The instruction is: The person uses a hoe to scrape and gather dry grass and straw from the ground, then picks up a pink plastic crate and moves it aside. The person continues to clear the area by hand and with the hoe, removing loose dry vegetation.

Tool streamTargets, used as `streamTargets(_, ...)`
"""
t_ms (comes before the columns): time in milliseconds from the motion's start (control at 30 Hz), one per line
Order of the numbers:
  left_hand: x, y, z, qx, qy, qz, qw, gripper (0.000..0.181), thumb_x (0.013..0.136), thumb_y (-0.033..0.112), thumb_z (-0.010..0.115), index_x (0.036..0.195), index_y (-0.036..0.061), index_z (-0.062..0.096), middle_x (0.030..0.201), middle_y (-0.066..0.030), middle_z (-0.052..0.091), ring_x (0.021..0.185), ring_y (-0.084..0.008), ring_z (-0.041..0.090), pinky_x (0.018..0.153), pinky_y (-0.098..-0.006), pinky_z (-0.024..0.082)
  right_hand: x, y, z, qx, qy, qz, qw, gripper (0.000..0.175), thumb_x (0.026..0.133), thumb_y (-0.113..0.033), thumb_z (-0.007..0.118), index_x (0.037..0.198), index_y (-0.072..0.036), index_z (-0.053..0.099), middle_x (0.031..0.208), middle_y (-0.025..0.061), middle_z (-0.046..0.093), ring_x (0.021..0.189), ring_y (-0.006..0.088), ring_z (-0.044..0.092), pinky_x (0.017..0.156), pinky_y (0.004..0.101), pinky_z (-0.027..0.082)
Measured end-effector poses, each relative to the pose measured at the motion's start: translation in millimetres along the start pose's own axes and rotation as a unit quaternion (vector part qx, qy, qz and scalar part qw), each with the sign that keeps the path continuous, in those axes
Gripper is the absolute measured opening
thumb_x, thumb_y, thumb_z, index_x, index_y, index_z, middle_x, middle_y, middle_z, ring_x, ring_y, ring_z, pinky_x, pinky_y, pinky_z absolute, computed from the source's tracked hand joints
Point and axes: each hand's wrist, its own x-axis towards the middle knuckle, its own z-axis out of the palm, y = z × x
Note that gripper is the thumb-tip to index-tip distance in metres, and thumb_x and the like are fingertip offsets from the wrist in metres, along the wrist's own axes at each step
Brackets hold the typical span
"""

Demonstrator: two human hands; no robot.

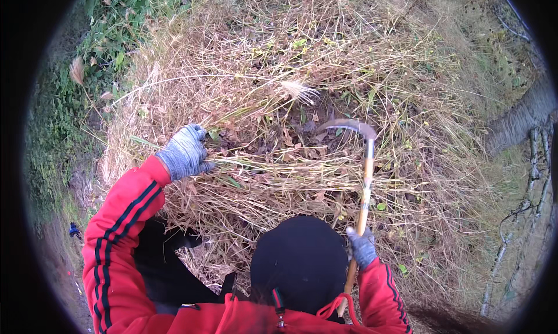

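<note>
My left hand, in a grey knit work glove, is closed around a bunch of dry grass stems that stretch to the right. My right hand, also gloved in grey, grips the wooden handle of a sickle. Its curved metal blade points left, low over the dry grass and brown leaves in front of me. A pale feathery seed head lies above the blade's tip. The fingertips of my left hand are partly hidden among stems.
Green leafy plants grow along the left side. A tree trunk stands at the right, with thin bare branches below it. Matted dry grass spreads ahead. A small blue thing, too far to name, is at the far left.
</note>
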Motion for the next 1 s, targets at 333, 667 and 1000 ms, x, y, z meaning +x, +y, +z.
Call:
streamTargets(333,-2,-1,-10,0.009,0.002,0.012,1.000,0.041,0.074,0.045,0.057,0.053,0.0103,0.057,0.054,-0.0053,0.049,0.079,-0.0260,0.051,0.085,-0.0403,0.037,162,-118,100,0.050,-0.048,0.038,0.997,0.024,0.079,-0.013,0.067,0.084,-0.009,0.044,0.053,0.0022,0.045,0.035,0.0158,0.044,0.029,0.0334,0.041)
streamTargets(667,-8,0,-7,-0.017,-0.015,-0.004,1.000,0.040,0.072,0.046,0.058,0.055,0.0099,0.060,0.057,-0.0057,0.052,0.080,-0.0264,0.052,0.087,-0.0415,0.036,191,-132,110,0.066,-0.110,0.018,0.992,0.016,0.082,-0.016,0.063,0.081,-0.009,0.049,0.055,0.0023,0.046,0.037,0.0158,0.044,0.031,0.0301,0.039)
streamTargets(1000,-33,-2,-15,-0.044,-0.011,-0.020,0.999,0.040,0.073,0.045,0.059,0.055,0.0092,0.058,0.064,-0.0060,0.054,0.085,-0.0266,0.053,0.089,-0.0411,0.036,148,-96,98,0.081,-0.148,0.065,0.984,0.014,0.083,-0.014,0.062,0.079,-0.006,0.050,0.055,0.0009,0.048,0.038,0.0122,0.045,0.031,0.0270,0.038)
